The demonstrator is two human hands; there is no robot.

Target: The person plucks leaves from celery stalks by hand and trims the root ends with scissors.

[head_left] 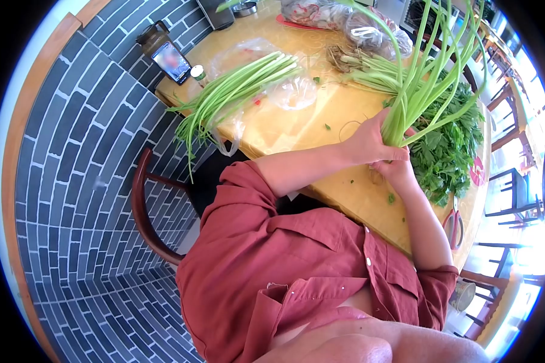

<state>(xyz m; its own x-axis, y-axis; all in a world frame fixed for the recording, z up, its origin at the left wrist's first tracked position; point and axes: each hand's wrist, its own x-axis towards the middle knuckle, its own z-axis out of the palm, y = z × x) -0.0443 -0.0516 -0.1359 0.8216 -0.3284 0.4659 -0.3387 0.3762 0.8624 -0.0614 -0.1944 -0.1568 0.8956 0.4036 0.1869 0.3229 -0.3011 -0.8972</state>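
Observation:
A bunch of green celery stalks stands upright over the table, its bases held low and its tops fanning out. My left hand is closed around its lower part. Just beneath, my right hand is closed at the base of the same bunch, its fingers partly hidden. Behind and right of my hands lies a leafy green heap. Farther back rests more celery with brown roots. On the left, leafless stalks lie on a clear plastic bag, their thin ends hanging past the table edge.
The yellow-covered table has scattered leaf bits. Red-handled scissors lie near its right edge. At the back left, a phone leans on a dark bottle beside a small white-capped jar. Filled plastic bags sit behind. A wooden chair stands left.

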